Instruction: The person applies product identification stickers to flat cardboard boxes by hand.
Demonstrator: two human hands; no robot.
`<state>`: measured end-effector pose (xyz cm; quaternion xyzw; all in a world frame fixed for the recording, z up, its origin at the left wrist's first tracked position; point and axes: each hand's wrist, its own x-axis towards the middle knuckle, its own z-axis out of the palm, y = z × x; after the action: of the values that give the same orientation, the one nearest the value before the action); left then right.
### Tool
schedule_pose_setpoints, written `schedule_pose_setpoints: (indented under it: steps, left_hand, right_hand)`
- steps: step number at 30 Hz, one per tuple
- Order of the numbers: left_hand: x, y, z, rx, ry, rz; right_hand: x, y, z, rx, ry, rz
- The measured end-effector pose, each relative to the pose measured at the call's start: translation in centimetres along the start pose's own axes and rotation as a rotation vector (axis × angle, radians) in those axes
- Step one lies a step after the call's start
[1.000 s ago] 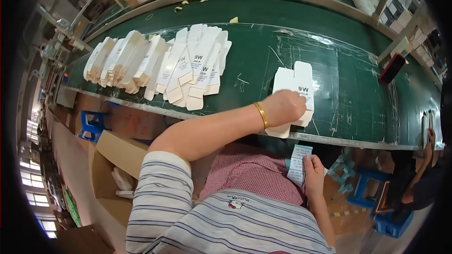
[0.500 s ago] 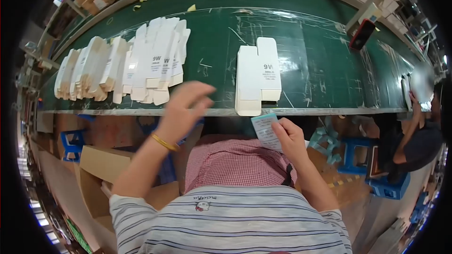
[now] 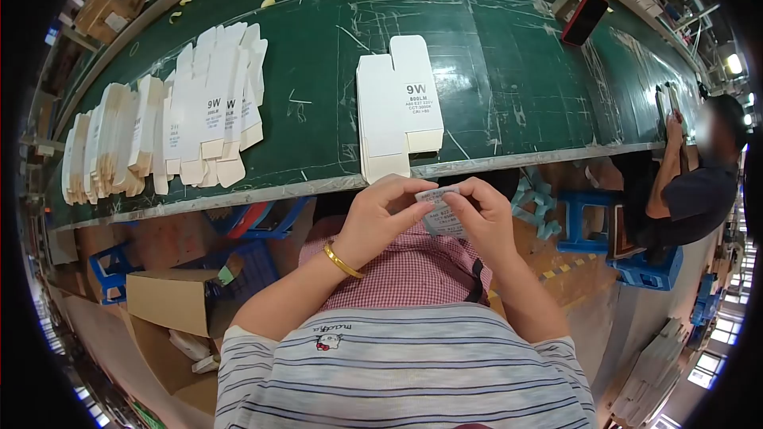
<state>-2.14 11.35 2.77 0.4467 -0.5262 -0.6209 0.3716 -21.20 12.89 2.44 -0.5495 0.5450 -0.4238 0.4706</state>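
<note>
A small printed label sheet (image 3: pixel 443 216) is between my hands, just below the table's front edge. My left hand (image 3: pixel 383 218) pinches its upper left corner with thumb and fingers. On its right side, my right hand (image 3: pixel 482 218) grips the sheet between thumb and fingers. Just beyond the hands, a flat white carton stack (image 3: pixel 397 107) marked 9W lies on the green table (image 3: pixel 310 127). More flat white cartons (image 3: pixel 208 103) lie in an overlapping pile to the left.
Leaning carton bundles (image 3: pixel 111 139) stand at the far left of the table. A red-edged phone (image 3: pixel 584 18) is at the back right. An open cardboard box (image 3: pixel 167 302) and blue stools (image 3: pixel 584 218) are below. Another person (image 3: pixel 691 199) sits at the far right.
My left hand has moved right from above the table's edge to the label sheet and taken hold of its corner. The view has shifted and turned a little.
</note>
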Motion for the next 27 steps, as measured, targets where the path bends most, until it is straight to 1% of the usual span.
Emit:
schedule_pose_setpoints:
  steps: [1,6,8,11,12,15,16,18,21,22,23,25,27]
  left_hand:
    - [0.1,0.0,-0.1,0.041,0.007,0.015]
    - [0.8,-0.9,0.1,-0.069,0.072,0.0]
    - [1.2,-1.0,-0.2,0.008,0.109,0.028]
    - [2.2,-0.7,-1.4,0.12,0.144,0.058]
    - [2.6,-0.6,-2.0,0.156,0.153,0.064]
    - [3.8,0.3,-3.3,0.205,0.053,0.052]
    - [4.3,0.4,-3.6,0.217,0.091,0.078]
    - [5.2,0.6,-4.4,0.241,0.166,0.13]
    - [7.0,-0.1,-6.6,0.615,0.146,0.47]
    - [7.3,0.1,-6.9,0.663,0.122,0.464]
    - [7.8,-0.1,-7.0,0.718,0.091,0.501]
    - [8.8,-0.6,-7.3,0.825,0.029,0.577]
    - [9.4,-0.8,-7.5,0.871,-0.046,0.56]
  right_hand:
    - [0.0,0.1,0.2,0.008,0.016,0.005]
    - [0.6,1.0,1.0,0.044,0.076,0.027]
    - [1.0,1.0,1.1,0.066,0.064,0.064]
    - [1.5,0.8,1.7,0.191,0.002,0.161]
    - [1.6,1.4,1.5,0.127,-0.065,0.09]
    - [2.4,1.1,1.3,0.011,-0.043,0.107]
    - [2.9,0.9,1.5,-0.015,0.0,0.155]
    - [4.2,0.6,1.4,0.025,0.005,0.263]
    - [6.1,0.7,1.4,0.135,0.02,0.391]
    - [6.7,0.8,1.4,0.197,0.03,0.436]
    - [7.4,1.0,1.4,0.258,0.039,0.481]
    - [8.7,1.0,1.4,0.254,0.04,0.557]
    - [9.6,1.0,1.5,0.264,0.049,0.615]
